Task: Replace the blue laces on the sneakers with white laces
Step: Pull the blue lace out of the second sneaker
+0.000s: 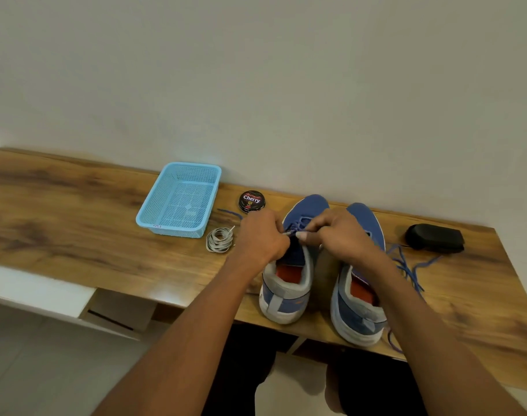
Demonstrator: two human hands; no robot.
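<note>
Two blue and grey sneakers stand side by side on the wooden table, heels toward me. The left sneaker (289, 280) still has a blue lace (299, 223) across its front eyelets. My left hand (263, 235) and my right hand (340, 232) meet over that shoe's tongue, and both pinch the blue lace near its tip. A loose blue lace (409, 267) trails on the table right of the right sneaker (361, 298). A coiled bundle of white laces (220, 240) lies left of my left hand.
An empty light-blue mesh basket (181, 199) sits at the back left. A black shoe-polish tin (252, 201) stands behind my left hand. A black brush-like object (434, 238) lies at the right. The table's front edge runs just below the heels.
</note>
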